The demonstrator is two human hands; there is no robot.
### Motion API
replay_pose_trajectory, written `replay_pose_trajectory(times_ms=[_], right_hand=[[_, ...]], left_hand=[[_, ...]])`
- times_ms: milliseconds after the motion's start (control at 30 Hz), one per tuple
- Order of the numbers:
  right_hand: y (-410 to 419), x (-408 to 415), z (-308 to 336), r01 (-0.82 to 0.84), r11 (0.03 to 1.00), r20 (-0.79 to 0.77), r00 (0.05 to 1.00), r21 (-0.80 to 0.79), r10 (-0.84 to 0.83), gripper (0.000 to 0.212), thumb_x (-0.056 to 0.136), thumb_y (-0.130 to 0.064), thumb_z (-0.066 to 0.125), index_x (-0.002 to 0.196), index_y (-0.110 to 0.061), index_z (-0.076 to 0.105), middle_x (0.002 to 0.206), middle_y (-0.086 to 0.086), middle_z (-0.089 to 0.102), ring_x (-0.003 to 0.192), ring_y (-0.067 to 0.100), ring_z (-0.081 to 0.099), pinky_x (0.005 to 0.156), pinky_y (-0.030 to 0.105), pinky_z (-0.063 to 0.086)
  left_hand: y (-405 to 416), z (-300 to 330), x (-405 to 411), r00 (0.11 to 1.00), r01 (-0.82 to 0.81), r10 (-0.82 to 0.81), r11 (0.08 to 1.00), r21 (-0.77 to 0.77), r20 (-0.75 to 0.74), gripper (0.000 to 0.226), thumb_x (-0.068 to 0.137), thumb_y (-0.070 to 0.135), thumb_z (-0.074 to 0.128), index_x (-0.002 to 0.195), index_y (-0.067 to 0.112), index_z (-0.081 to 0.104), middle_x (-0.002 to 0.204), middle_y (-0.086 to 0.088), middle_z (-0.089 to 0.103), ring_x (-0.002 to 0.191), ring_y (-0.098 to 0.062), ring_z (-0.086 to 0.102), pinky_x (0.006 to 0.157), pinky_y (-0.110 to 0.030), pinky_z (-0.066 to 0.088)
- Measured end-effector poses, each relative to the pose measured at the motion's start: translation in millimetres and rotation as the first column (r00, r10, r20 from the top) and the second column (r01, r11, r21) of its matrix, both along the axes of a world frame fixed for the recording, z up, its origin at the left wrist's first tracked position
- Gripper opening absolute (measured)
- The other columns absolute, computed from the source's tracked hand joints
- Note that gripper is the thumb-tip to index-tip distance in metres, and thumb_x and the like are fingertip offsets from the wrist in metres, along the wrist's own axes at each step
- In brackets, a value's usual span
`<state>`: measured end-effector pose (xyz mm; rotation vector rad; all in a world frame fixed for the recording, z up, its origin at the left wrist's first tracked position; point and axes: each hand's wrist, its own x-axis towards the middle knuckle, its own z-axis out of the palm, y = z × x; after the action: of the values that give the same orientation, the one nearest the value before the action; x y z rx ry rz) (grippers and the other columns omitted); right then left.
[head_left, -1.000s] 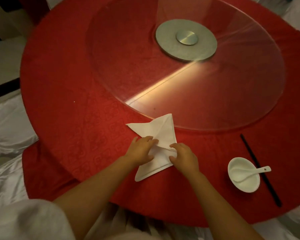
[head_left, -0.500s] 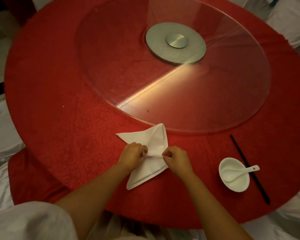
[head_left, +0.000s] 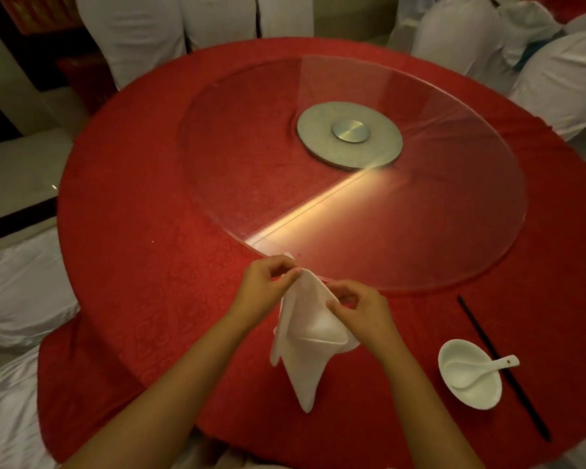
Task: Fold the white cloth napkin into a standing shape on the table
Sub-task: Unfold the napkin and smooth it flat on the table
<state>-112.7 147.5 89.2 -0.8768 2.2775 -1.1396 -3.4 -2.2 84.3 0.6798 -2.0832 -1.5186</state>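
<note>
The white cloth napkin (head_left: 306, 336) hangs in a folded, cone-like shape above the near part of the round table with its red cloth (head_left: 132, 252). Its long point hangs down toward me and a pocket opens in its middle. My left hand (head_left: 268, 289) pinches the napkin's top edge on the left. My right hand (head_left: 359, 308) pinches the edge on the right side. A small white tip sticks out behind my left hand's fingers.
A glass turntable (head_left: 420, 231) on a metal hub (head_left: 349, 134) fills the table's middle, its rim just beyond my hands. A white bowl (head_left: 469, 374) with a white spoon (head_left: 487, 365) and black chopsticks (head_left: 501, 367) lie at the near right. White-covered chairs (head_left: 555, 79) ring the table.
The napkin lay flat under both hands before. Now both hands have lifted it off the cloth and it hangs as a cone. The camera view has tilted up.
</note>
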Motion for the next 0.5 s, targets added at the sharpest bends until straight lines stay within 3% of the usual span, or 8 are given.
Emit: replay_pose_trajectory(times_ms=[100,167,233,300,333,400,467,500], right_hand=[[-3.0,0.5,13.7,-0.03,0.999,-0.041,0.999,-0.024,0.029,0.012,0.078,-0.007,0.065,0.069,-0.015,0.068,0.066,0.001,0.065,0.062,0.011,0.056,0.06,0.029,0.044],[-5.7,0.8,21.3,0.01,0.997,-0.049,0.999,-0.078,-0.014,0.013,0.079,-0.008,0.065,0.068,-0.015,0.067,0.065,0.003,0.065,0.062,0.012,0.056,0.061,0.03,0.044],[-9.4,3.3,28.1,0.054,0.989,-0.082,0.995,-0.139,-0.065,0.011,0.078,-0.009,0.066,0.07,-0.016,0.069,0.067,-0.001,0.067,0.063,0.007,0.058,0.062,0.025,0.045],[-13.2,11.4,33.5,0.081,0.971,-0.163,0.979,-0.225,-0.119,0.01,0.078,-0.009,0.067,0.072,-0.017,0.069,0.068,-0.011,0.064,0.065,0.0,0.058,0.061,0.012,0.042],[-15.0,18.3,34.9,0.072,0.96,-0.219,0.966,-0.27,-0.134,0.01,0.077,-0.008,0.066,0.072,-0.016,0.068,0.069,-0.013,0.062,0.067,0.0,0.057,0.061,0.01,0.041],[-19.0,35.7,31.6,0.024,0.954,-0.319,0.94,-0.297,-0.123,0.006,0.075,-0.007,0.065,0.074,-0.013,0.067,0.073,-0.007,0.064,0.07,0.005,0.057,0.064,0.018,0.044],[-23.1,55.2,22.9,-0.034,0.971,-0.35,0.935,-0.236,-0.053,0.008,0.075,-0.005,0.066,0.08,-0.011,0.068,0.08,0.001,0.068,0.076,0.015,0.061,0.069,0.026,0.046],[-24.6,64.5,17.8,-0.077,0.977,-0.351,0.937,-0.198,0.003,0.012,0.075,-0.006,0.066,0.084,-0.011,0.07,0.085,0.003,0.07,0.081,0.018,0.063,0.073,0.026,0.046]], left_hand=[[-8.3,18.0,2.6,1.0,0.028,-0.028,0.996,-0.086,0.002,0.021,0.082,0.004,0.066,0.074,0.024,0.069,0.074,0.013,0.068,0.071,0.002,0.062,0.069,-0.015,0.048],[-17.1,21.0,6.4,0.997,0.054,-0.041,0.981,-0.188,0.071,0.017,0.082,0.006,0.067,0.076,0.022,0.069,0.077,0.01,0.069,0.077,-0.004,0.064,0.074,-0.017,0.048],[-22.3,18.2,11.3,0.986,0.07,-0.038,0.979,-0.193,0.165,0.005,0.081,0.009,0.068,0.084,0.014,0.071,0.086,0.003,0.072,0.085,-0.01,0.065,0.079,-0.023,0.049],[-20.4,11.7,18.3,0.972,-0.022,0.018,1.0,0.015,0.235,0.018,0.083,0.022,0.068,0.098,0.011,0.069,0.102,-0.002,0.07,0.096,-0.015,0.065,0.081,-0.032,0.052],[-16.1,11.6,22.4,0.966,-0.101,0.036,0.964,0.246,0.257,0.028,0.083,0.035,0.067,0.102,0.014,0.067,0.107,-0.003,0.069,0.099,-0.017,0.064,0.078,-0.033,0.053],[-7.6,11.7,28.0,0.968,-0.135,-0.046,0.73,0.67,0.246,0.052,0.073,0.059,0.059,0.1,0.015,0.067,0.105,-0.006,0.07,0.096,-0.02,0.067,0.07,-0.034,0.055],[-0.7,10.3,31.1,0.983,-0.071,-0.106,0.534,0.843,0.15,0.047,0.07,0.054,0.06,0.088,0.012,0.069,0.087,-0.006,0.074,0.079,-0.018,0.071,0.062,-0.031,0.056],[2.9,11.4,31.5,0.991,-0.037,-0.094,0.494,0.869,0.096,0.033,0.073,0.042,0.063,0.084,0.011,0.068,0.075,-0.004,0.073,0.068,-0.014,0.07,0.057,-0.027,0.055]])
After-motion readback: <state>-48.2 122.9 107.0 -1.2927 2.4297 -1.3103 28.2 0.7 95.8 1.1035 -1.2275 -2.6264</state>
